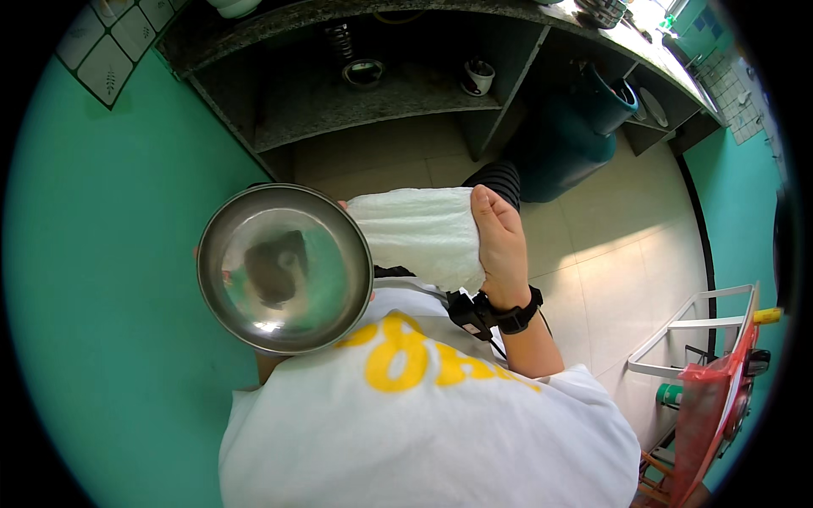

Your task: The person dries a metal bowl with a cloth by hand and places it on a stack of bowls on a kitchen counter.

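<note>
A round, shallow stainless-steel dish (pixel 286 270) is held up at the left, its shiny inside facing me. My left hand (pixel 343 204) is mostly hidden behind it; only bits of finger show at the rim, so the grip looks to be from beneath. My right hand (pixel 502 241) grips the right end of a white cloth (pixel 419 235), thumb on top. The cloth stretches sideways to the dish's right edge, where its left end passes out of sight. Whether my left fingers also hold that end, I cannot tell.
Ahead runs a stone counter (pixel 286 38) above a shelf (pixel 381 105) bearing a white cup (pixel 477 77) and a round metal item (pixel 363 73). A teal gas cylinder (pixel 565 140) stands on the tiled floor. A green wall (pixel 127 254) is close at left; a white metal rack (pixel 692 324) is at right.
</note>
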Available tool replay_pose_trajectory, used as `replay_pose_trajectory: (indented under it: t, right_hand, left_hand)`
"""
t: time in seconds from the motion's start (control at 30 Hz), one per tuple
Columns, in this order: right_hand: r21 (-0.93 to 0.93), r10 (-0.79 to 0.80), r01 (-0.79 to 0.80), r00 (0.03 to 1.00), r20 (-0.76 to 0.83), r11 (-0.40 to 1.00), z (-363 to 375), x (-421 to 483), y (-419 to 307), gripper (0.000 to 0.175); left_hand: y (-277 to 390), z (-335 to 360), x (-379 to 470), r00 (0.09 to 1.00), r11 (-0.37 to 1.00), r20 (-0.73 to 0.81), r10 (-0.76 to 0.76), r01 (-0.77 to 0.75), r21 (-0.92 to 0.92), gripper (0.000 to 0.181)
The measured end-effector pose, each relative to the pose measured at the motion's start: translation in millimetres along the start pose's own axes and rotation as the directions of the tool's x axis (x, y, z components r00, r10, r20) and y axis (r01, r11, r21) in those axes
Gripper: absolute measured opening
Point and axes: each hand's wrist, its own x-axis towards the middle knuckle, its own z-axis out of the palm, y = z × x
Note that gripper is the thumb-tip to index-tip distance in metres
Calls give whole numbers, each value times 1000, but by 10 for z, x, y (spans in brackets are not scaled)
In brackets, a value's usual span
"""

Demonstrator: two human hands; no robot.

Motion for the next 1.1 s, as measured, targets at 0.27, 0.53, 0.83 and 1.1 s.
replay_pose_trajectory:
  t: [0.27, 0.53, 0.83, 1.1]
  right_hand:
    - [639, -64, -421, 803, 593, 644, -27, -112, -44, 35]
    - [540, 88, -371, 874, 478, 756, -201, -118, 367, 37]
    - [-849, -476, 468, 704, 527, -248, -590, -436, 5, 42]
    - [-425, -558, 826, 564, 609, 372, 285, -173, -50, 52]
  left_hand:
    - [-110, -93, 154, 957, 950, 85, 276, -285, 125, 65]
    - [-335, -183, 428, 612, 551, 183, 769, -780, 297, 64]
    - [-427, -243, 586, 462, 403, 250, 851, -879, 254, 67]
    - [-444, -277, 712, 521, 465, 127, 844, -829, 310, 68]
